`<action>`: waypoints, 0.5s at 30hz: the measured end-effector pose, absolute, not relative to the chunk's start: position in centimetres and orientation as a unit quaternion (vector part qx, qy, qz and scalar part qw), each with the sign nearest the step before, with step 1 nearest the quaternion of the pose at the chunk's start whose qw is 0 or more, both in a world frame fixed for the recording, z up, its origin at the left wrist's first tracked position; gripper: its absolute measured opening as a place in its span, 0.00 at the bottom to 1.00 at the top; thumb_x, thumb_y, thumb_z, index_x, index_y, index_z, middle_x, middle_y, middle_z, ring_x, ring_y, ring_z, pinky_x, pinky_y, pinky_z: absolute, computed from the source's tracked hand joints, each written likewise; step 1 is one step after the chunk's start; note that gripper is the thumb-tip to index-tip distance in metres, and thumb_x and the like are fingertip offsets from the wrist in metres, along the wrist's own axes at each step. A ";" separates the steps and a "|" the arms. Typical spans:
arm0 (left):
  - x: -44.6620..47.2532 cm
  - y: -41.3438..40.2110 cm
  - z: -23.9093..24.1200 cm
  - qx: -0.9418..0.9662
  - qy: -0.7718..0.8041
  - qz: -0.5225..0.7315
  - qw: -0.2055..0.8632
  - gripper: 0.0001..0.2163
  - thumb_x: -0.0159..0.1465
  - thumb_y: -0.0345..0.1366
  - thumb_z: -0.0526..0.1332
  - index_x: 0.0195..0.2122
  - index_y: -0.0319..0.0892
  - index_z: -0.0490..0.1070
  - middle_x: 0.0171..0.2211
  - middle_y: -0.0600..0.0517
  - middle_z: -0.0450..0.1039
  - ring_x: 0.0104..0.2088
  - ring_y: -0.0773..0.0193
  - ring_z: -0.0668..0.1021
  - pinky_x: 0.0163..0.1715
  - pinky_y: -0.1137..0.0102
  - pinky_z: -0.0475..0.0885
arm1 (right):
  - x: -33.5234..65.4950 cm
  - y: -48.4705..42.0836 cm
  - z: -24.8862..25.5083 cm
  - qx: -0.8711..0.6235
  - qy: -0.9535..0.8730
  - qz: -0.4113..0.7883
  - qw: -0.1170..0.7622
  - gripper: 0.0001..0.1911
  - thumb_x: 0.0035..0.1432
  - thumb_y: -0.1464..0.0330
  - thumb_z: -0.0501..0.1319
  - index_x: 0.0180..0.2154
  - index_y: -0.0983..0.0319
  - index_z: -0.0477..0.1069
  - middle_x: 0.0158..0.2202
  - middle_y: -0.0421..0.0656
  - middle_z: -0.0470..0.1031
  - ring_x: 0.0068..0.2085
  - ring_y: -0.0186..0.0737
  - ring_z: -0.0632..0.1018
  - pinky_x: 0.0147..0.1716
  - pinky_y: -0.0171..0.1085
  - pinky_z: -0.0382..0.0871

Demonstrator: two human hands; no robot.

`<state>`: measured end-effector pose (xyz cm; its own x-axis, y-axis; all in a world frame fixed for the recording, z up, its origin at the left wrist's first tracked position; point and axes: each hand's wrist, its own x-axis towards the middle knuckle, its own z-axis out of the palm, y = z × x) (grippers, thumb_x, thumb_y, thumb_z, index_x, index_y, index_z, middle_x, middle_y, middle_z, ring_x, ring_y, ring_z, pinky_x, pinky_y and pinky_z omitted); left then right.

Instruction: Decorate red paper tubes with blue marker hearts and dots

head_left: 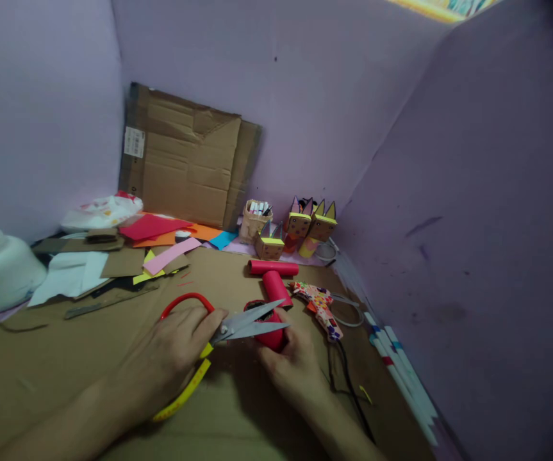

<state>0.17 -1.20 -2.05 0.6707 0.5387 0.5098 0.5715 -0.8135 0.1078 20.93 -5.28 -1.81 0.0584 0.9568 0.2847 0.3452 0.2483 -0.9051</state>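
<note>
My left hand [180, 349] is closed around a pair of scissors [245, 323] with one red and one yellow handle loop. The blades are parted and point right, crossing in front of a red paper-covered tube [272, 339]. My right hand [293, 358] grips that tube from the right, its dark open end tilted up toward the blades. Whether the blades touch the tube I cannot tell. Just behind it lie a second red tube [276, 288] and a third red tube [273, 267].
A flower-patterned glue gun [319, 304] lies on the right with its cord. Behind stand cardboard cat figures [299, 224] and a pen cup [253, 227]. Coloured paper [154, 227] and scraps cover the left, near a white pot [2, 272]. White sticks [401, 378] lie along the right wall.
</note>
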 end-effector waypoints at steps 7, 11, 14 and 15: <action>0.0 -1.3 -1.8 -0.917 -0.301 -0.261 0.031 0.19 0.59 0.25 0.50 0.51 0.42 0.65 0.34 0.47 0.70 0.33 0.60 0.72 0.32 0.70 0.68 | 20.9 -5.3 -1.9 -0.538 -0.599 0.317 0.502 0.20 0.45 0.77 0.61 0.42 0.60 0.75 0.42 0.44 0.78 0.40 0.43 0.77 0.40 0.38 0.72; -0.1 -1.2 -2.0 -0.917 -0.295 -0.266 0.033 0.20 0.58 0.24 0.50 0.51 0.42 0.65 0.33 0.48 0.70 0.33 0.61 0.73 0.32 0.71 0.69 | 20.9 -5.2 -2.2 -0.548 -0.585 0.323 0.503 0.18 0.43 0.77 0.60 0.39 0.61 0.75 0.40 0.44 0.78 0.39 0.42 0.76 0.38 0.37 0.71; -0.2 -1.3 -2.3 -0.920 -0.288 -0.265 0.024 0.20 0.58 0.23 0.50 0.50 0.43 0.64 0.32 0.49 0.71 0.31 0.62 0.73 0.29 0.72 0.68 | 20.8 -5.1 -2.1 -0.547 -0.573 0.345 0.503 0.16 0.43 0.76 0.61 0.38 0.61 0.75 0.37 0.42 0.77 0.38 0.42 0.75 0.38 0.37 0.70; -0.3 -1.3 -2.4 -0.921 -0.285 -0.264 0.014 0.19 0.58 0.23 0.49 0.50 0.44 0.64 0.32 0.50 0.72 0.30 0.62 0.74 0.28 0.72 0.67 | 20.8 -5.1 -2.0 -0.545 -0.566 0.358 0.504 0.17 0.43 0.75 0.61 0.39 0.61 0.75 0.36 0.41 0.76 0.37 0.41 0.75 0.38 0.37 0.69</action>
